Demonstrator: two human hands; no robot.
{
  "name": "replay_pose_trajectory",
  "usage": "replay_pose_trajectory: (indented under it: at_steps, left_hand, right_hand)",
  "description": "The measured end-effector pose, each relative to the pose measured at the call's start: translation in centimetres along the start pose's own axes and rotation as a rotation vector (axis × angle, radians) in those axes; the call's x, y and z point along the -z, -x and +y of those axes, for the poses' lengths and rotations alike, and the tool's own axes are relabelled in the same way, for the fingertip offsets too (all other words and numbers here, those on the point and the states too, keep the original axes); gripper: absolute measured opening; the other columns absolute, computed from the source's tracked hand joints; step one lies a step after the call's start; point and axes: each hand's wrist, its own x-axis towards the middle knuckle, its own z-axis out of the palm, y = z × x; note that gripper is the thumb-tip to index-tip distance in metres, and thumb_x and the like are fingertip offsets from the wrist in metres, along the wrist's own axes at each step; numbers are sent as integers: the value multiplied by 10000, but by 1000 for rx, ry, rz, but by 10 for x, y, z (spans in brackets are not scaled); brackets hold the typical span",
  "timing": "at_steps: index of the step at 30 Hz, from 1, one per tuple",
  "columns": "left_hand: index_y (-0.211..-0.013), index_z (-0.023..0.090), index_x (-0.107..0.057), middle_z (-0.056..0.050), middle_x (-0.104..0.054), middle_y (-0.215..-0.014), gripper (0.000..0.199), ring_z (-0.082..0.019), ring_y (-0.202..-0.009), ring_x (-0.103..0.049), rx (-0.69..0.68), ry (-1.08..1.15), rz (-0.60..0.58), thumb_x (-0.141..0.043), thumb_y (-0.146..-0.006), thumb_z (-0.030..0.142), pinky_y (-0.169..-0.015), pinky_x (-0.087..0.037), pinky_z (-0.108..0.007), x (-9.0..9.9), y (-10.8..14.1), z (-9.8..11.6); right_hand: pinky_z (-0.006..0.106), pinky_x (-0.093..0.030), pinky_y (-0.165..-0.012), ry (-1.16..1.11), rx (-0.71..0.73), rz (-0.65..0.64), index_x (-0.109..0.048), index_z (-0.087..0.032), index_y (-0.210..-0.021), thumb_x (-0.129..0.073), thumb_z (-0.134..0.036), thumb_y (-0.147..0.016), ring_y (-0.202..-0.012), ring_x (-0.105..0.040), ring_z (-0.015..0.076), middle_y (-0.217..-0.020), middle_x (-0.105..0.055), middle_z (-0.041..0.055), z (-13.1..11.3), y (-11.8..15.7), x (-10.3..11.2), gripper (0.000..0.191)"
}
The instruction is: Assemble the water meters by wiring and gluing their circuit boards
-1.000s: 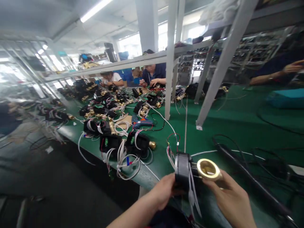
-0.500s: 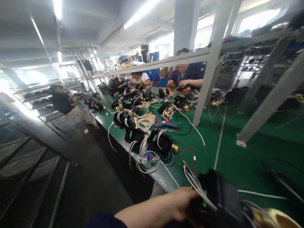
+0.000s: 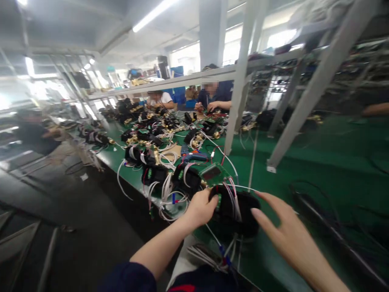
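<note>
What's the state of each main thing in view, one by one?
Black case, open, wires inside.
Circuit board, outside the case, tilted.
Left hand, gripping the case's left end.
Right hand, spread open at its right end.
Next case on the left, open.
Glue gun, lying on its side.
Ceiling light, lit.

The black housing (image 3: 246, 211) sits at the near side of the green tabletop (image 3: 267, 182), its hollow side turned up and its rounded long shape running left to right; whether it touches the surface is unclear. Inside its left end is a green terminal block (image 3: 219, 200). Pale wires (image 3: 236, 209) rise from its middle towards a green circuit board (image 3: 212, 173), tilted just behind it.
</note>
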Motion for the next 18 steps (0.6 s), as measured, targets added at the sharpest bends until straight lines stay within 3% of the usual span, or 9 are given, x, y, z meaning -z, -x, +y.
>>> replay_pose_trajectory:
  at_steps: [2, 5, 8, 10, 12, 14, 16, 18]
  left_hand:
    - [-993, 140, -608, -104, -641, -961, 288, -262, -944, -589, -16, 25, -44, -424, -843, 303, -907, -435, -359, -9, -4, -9]
    - [-1047, 147, -601, -96, -644, -994, 318, -247, -943, -597, -60, 37, -85, -394, -874, 316, -886, -447, -342, -16, -7, -19]
    - [-1057, 138, -605, -111, -648, -987, 352, -268, -940, -604, -77, 20, -87, -380, -885, 347, -883, -450, -368, -15, -15, -26]
    - [-1102, 125, -587, -133, -638, -1029, 390, -289, -986, -591, -75, 12, -69, -373, -885, 367, -911, -436, -397, -14, -22, -29]
    - [-1174, 114, -547, -149, -611, -1107, 433, -300, -1055, -564, -74, 18, -50, -359, -887, 378, -946, -415, -417, -14, -27, -32]
    - [-1192, 108, -536, -155, -594, -1144, 455, -301, -1087, -548, -68, 28, -38, -349, -891, 395, -964, -407, -425, -16, -26, -35]
    - [-1193, 122, -539, -142, -588, -1161, 462, -283, -1109, -537, -64, 71, -47, -342, -898, 417, -985, -403, -416, -20, -17, -39]
    - [-1245, 135, -500, -128, -554, -1221, 484, -258, -1175, -492, -47, 178, -69, -360, -897, 440, -1022, -388, -400, -24, 1, -45]
  right_hand:
    - [516, -458, -909, 35, -28, -95, -613, -113, -1082, -521, -494, -786, -1064, -565, 349, -1103, -641, 184, -23, -19, -9, 491]
    - [480, -449, -909, -34, -64, -239, -648, -124, -1026, -547, -430, -778, -1016, -582, 315, -1055, -669, 147, -39, -43, -24, 407]
    - [400, -472, -842, -182, -115, -275, -678, -158, -886, -486, -349, -811, -905, -623, 256, -945, -699, 95, -36, -62, -32, 282]
    - [364, -487, -775, -225, -186, -241, -670, -155, -796, -439, -338, -830, -812, -639, 233, -844, -703, 86, -29, -71, -34, 297]
    - [338, -497, -750, -258, -208, -254, -667, -151, -836, -431, -351, -838, -800, -647, 221, -849, -704, 81, -23, -75, -35, 309]
    - [334, -498, -789, -304, -177, -358, -666, -159, -947, -463, -373, -837, -875, -650, 224, -943, -706, 76, -20, -74, -35, 315]
    - [347, -486, -840, -337, -149, -469, -667, -173, -994, -494, -391, -831, -946, -641, 238, -1010, -702, 75, -21, -72, -35, 322]
    - [357, -480, -850, -324, -148, -499, -670, -179, -996, -482, -377, -838, -955, -638, 247, -1025, -701, 76, -23, -69, -34, 315]
